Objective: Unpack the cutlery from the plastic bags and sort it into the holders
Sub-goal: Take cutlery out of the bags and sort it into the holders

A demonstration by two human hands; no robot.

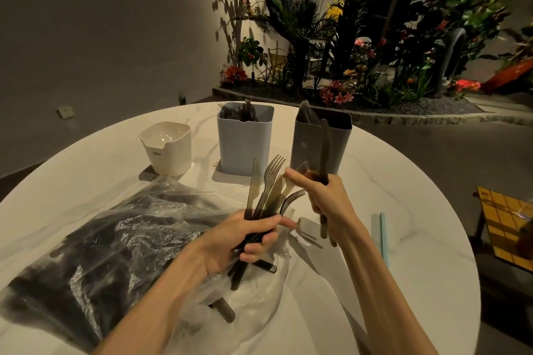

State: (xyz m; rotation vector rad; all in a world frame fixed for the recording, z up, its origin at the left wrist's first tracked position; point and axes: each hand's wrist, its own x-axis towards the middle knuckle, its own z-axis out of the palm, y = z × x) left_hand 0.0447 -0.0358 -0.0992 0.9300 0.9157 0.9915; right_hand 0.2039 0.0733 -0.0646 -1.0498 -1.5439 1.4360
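The left hand [253, 235] grips a fanned bunch of cutlery [269, 190] for picking; the right hand [317, 193] holds 2 knives [324, 153] near the grey holder [323, 141], likely their destination.

Two bare forearms are seen, entering from 6 o'clock. No sleeves are shown within view. The left hand [248, 236] and right hand [320, 196] are ungloved, slender and long-fingered.
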